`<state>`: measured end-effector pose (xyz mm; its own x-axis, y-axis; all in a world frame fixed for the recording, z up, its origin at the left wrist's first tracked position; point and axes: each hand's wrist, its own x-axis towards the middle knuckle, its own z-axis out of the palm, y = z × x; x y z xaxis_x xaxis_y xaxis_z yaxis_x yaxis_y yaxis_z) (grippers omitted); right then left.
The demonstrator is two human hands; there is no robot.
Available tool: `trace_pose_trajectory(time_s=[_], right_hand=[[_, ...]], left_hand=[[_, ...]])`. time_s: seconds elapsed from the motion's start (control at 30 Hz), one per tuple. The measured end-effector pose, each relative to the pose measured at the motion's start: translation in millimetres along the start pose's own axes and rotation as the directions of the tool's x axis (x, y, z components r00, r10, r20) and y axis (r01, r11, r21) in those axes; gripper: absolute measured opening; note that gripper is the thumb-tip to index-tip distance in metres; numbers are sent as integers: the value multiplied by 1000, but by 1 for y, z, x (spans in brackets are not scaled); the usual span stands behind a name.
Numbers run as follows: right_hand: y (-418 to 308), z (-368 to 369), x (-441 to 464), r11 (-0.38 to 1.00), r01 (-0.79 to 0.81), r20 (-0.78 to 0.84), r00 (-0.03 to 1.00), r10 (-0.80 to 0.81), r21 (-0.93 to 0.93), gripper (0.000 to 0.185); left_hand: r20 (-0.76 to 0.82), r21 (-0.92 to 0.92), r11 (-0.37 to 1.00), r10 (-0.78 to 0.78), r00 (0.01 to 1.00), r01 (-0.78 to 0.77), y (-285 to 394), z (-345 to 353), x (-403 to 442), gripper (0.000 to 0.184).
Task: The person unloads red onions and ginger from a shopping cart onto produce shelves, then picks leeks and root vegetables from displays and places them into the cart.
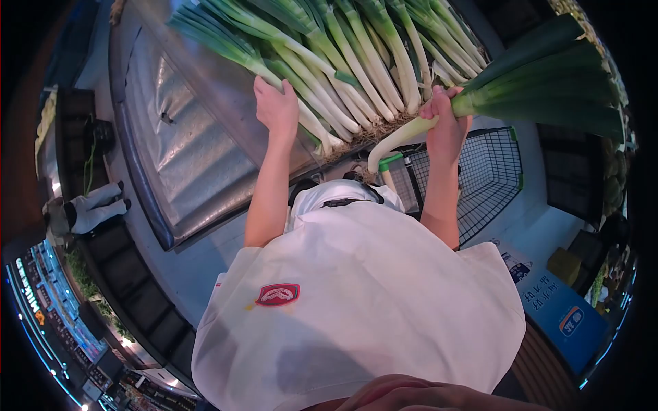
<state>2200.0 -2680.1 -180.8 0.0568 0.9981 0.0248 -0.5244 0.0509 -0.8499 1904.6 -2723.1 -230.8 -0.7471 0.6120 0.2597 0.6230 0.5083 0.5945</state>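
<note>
My right hand [447, 118] is closed round a leek [408, 137]. The leek's dark green leaves fan out to the right, and its curved white stalk hangs down to the left, root end low near my waist. A pile of leeks [363, 61] lies in front of me, leaves away from me and roots toward me. At the pile's left side my left hand [277, 108] has its fingers and thumb round the stalk of another leek [266, 74], which still lies against the pile. The fingers' far side is partly hidden.
Left of the pile is a display table covered in shiny sheeting [185, 157]. A wire shopping cart [490, 175] stands right of my body. A person [96, 207] is farther off at the left, near dark shelving. A blue sign [565, 312] is at the lower right.
</note>
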Motion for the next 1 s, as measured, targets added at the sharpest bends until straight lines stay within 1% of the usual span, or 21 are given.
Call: trace_pose_trajectory(time_s=[0.1,0.13,0.23,0.27,0.3,0.33,0.37,0.4,0.5,0.57,0.6,0.63,0.7,0.73,0.8,0.83,0.87,0.9,0.93,0.97,1.0], right_hand=[[6,2,-1,990,68,41,997,-63,-127,14],[9,3,-3,997,28,80,997,-22,-73,25],[15,23,-6,997,66,252,966,-55,-37,29],[21,30,-9,998,49,294,955,-40,-24,31],[23,41,-15,999,33,314,949,-30,-2,31],[23,55,-21,1000,14,335,942,-20,20,32],[23,65,-26,999,-3,358,934,-13,43,33],[23,73,-28,998,-27,392,920,4,53,34],[22,79,-32,987,-129,497,866,64,98,37],[18,67,-25,962,-221,566,819,93,161,38],[20,56,-21,960,-207,553,830,69,190,41],[19,45,-12,907,-333,593,795,123,258,46],[14,19,7,743,-561,679,706,200,365,57],[0,12,7,746,-529,821,570,-42,405,67],[26,-29,18,720,-503,804,581,-129,479,68],[28,-39,17,709,-485,791,588,-170,513,69],[28,-51,10,481,-665,810,553,-196,571,71],[3,-51,-5,490,-726,847,529,-51,483,79],[-23,-51,-19,473,-787,865,493,95,396,89],[-38,-55,-31,463,-843,894,400,201,273,94],[-52,-62,-48,582,-797,880,385,278,165,96]], left_hand=[[15,-59,998,3,1000,-2,1,-7,-4,59],[25,-78,997,4,1000,-2,3,-13,-7,59],[21,-19,963,270,963,-270,22,-29,-38,66],[209,-286,911,361,909,-296,28,-33,-48,69],[357,-533,810,477,803,-245,34,-38,-59,73],[512,-603,789,495,702,-116,40,-43,-71,74],[638,-642,766,517,571,24,46,-46,-83,75],[543,-688,725,554,631,-45,48,-42,-95,56],[715,-478,871,311,626,112,43,-43,-87,31],[691,-482,873,326,645,76,39,-53,-89,21],[678,-484,874,336,654,53,37,-58,-89,17],[622,-441,894,362,694,-71,33,-61,-89,16],[507,-321,896,437,743,-308,23,-58,-89,14],[372,-313,855,510,775,-413,18,-56,-89,14],[102,-270,749,647,756,-605,12,-52,-90,15],[49,-252,703,695,717,-665,13,-51,-87,17],[-10,-233,652,740,673,-721,17,-51,-80,20],[-71,-213,596,781,621,-774,23,-49,-75,23],[-73,-211,592,784,617,-778,33,-49,-72,30],[-63,-206,539,826,560,-817,41,-47,-68,29],[-52,-203,479,866,498,-854,48,-43,-63,29]])
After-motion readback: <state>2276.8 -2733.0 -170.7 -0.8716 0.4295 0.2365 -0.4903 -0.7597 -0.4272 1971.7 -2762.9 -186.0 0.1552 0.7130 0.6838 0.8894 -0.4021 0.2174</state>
